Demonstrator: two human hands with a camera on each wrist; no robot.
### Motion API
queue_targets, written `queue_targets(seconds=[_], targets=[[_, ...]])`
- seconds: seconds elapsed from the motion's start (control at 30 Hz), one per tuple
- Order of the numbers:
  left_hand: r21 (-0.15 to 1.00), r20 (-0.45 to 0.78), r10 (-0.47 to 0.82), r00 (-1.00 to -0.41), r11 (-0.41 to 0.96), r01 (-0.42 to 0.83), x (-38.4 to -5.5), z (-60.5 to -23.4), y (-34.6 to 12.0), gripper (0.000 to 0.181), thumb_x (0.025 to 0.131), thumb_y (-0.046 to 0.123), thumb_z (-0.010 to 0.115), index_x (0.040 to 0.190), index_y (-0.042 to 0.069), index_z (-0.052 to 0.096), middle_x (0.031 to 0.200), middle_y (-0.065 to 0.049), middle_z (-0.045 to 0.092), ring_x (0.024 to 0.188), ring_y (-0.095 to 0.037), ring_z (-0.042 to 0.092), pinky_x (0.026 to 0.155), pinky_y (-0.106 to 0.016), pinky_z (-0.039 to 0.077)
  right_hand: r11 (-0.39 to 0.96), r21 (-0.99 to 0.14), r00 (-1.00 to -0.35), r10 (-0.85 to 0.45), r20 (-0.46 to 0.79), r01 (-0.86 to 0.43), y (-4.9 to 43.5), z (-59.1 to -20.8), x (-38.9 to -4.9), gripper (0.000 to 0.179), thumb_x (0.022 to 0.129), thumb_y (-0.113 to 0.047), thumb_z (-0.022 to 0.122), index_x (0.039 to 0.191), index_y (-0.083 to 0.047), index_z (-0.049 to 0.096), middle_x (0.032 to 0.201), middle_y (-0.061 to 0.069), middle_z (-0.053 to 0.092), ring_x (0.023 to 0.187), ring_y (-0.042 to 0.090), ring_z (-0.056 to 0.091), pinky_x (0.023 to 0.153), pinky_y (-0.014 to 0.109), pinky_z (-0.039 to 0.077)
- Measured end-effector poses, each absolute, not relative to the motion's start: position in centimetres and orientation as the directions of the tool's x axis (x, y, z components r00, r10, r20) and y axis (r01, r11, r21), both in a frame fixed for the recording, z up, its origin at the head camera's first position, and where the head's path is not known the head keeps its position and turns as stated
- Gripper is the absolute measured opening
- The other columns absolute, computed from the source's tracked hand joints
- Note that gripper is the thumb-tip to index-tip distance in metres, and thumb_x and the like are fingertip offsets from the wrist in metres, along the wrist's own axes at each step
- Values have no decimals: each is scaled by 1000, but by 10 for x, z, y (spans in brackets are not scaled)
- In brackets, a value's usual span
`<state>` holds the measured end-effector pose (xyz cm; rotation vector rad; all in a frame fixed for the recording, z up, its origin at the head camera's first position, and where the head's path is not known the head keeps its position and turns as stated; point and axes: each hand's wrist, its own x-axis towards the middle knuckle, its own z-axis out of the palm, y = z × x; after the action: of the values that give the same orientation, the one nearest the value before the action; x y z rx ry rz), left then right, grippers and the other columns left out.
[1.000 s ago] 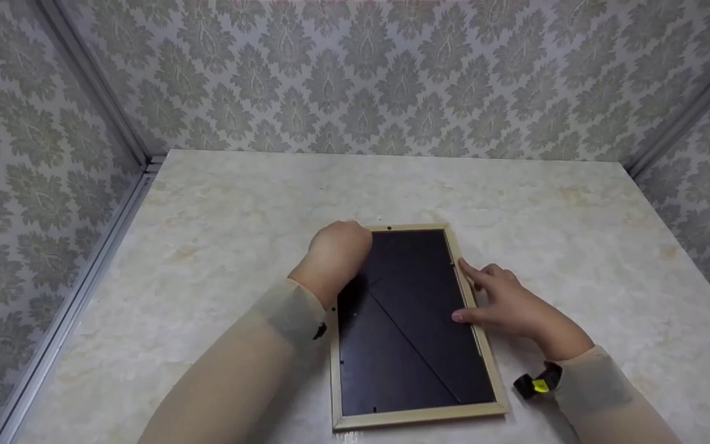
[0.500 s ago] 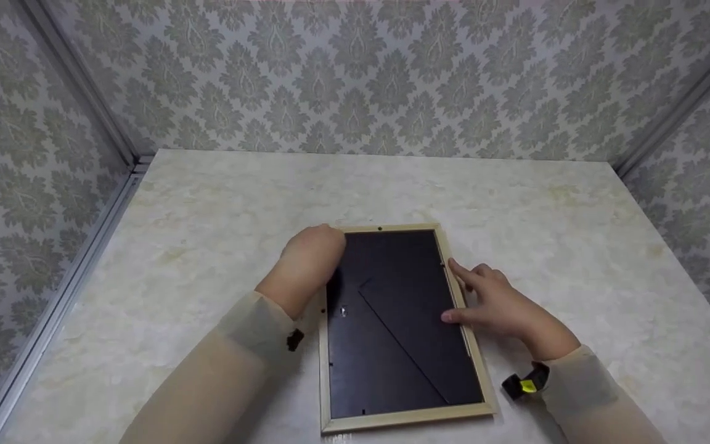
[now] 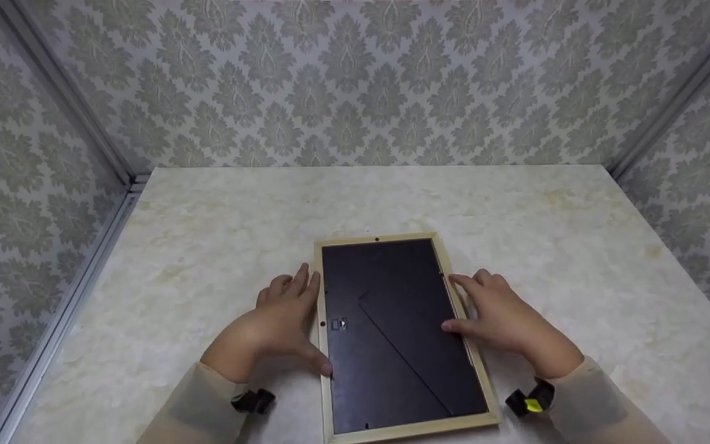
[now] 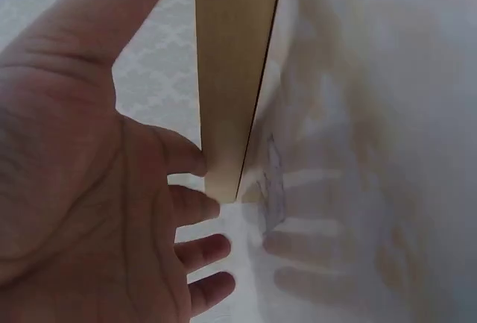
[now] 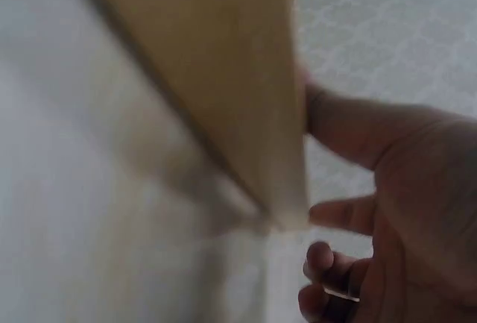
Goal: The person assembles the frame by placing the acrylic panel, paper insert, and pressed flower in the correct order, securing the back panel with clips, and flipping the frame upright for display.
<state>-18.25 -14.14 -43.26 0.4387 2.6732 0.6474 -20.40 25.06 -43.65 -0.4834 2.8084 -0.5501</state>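
Note:
A picture frame (image 3: 471, 364) with a pale wood border lies back up, its black backing board (image 3: 386, 271) facing me. On the board are a slanted line and a small metal hanger (image 3: 339, 324) near the left edge. My left hand (image 3: 275, 327) is at the left border, fingers spread along the outer side and thumb tip over the border. In the left wrist view its fingers (image 4: 197, 207) reach beside the wooden edge. My right hand (image 3: 497, 314) touches the right side, thumb on the backing and forefinger against the border; its other fingers bend loosely in the right wrist view.
The frame lies on a pale marbled tabletop (image 3: 219, 216). Patterned wallpaper panels (image 3: 355, 80) stand behind and on both sides, with a metal rail (image 3: 77, 308) along the left. Dark straps with small devices (image 3: 253, 401) are on both wrists.
My left hand has come back from the frame's far left corner to the middle of its left side, its fingers now spread. The hanger shows now. The right hand keeps its place on the frame.

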Motion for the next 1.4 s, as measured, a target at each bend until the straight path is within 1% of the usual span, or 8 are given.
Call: queue_targets(seconds=[0.17,0.27,0.4,0.57,0.67,0.93,1.23,1.4], targets=[[497,-259,368,-893,843,204,-189,-441,-146,163,61,66,108,183,15,13,191,-21,-5,175,-55,-2,138,-77,5,888,-279,-900,-414,-139,-365,227,-424,-168,69,106,-47,79,157,-2,64,131,12,62,115,26,54,99,50,52],[505,-239,379,-894,835,219,-194,-446,-151,160,62,68,106,184,20,14,191,-21,-6,174,-58,-5,136,-80,2,891,-249,-882,-429,-193,-379,214,-421,-148,79,108,-57,73,157,3,62,142,18,63,126,32,57,111,56,52],[516,-218,386,-896,825,230,-197,-450,-157,158,63,69,105,184,21,16,191,-20,-5,173,-60,-8,135,-81,0,905,-247,-884,-404,-236,-347,199,-424,-135,98,98,-73,77,157,4,62,148,21,62,135,37,58,119,59,50],[523,-215,396,-893,819,237,-196,-450,-156,158,64,70,104,184,22,14,192,-18,-7,174,-57,-11,135,-81,-2,896,-341,-906,-367,-208,-285,195,-428,-134,99,82,-62,98,149,2,64,142,17,65,133,34,63,116,56,54],[520,-219,398,-891,820,239,-195,-450,-156,158,64,71,104,184,23,14,192,-17,-7,174,-56,-12,135,-80,-1,876,-413,-911,-357,-208,-249,195,-429,-135,95,79,-54,103,146,0,64,137,14,65,126,30,67,109,54,59],[520,-231,394,-889,823,229,-196,-449,-157,158,64,70,104,184,23,13,192,-15,-6,174,-55,-11,134,-81,-1,869,-469,-923,-297,-245,-156,190,-431,-137,87,83,-43,96,150,-3,56,133,11,71,90,16,66,84,46,62],[520,-216,372,-903,826,217,-198,-453,-158,158,63,69,106,184,23,16,192,-18,-4,174,-57,-10,132,-82,-3,849,-503,-951,-270,-148,-163,189,-437,-139,77,83,-37,95,144,-6,59,137,14,72,95,19,68,90,48,62],[517,-201,320,-926,838,177,-200,-451,-156,163,58,67,108,183,15,17,191,-21,1,174,-56,-7,132,-83,-2,829,-527,-958,-274,-90,-187,189,-438,-143,71,82,-31,91,142,-8,61,138,11,70,95,17,65,88,43,59]])
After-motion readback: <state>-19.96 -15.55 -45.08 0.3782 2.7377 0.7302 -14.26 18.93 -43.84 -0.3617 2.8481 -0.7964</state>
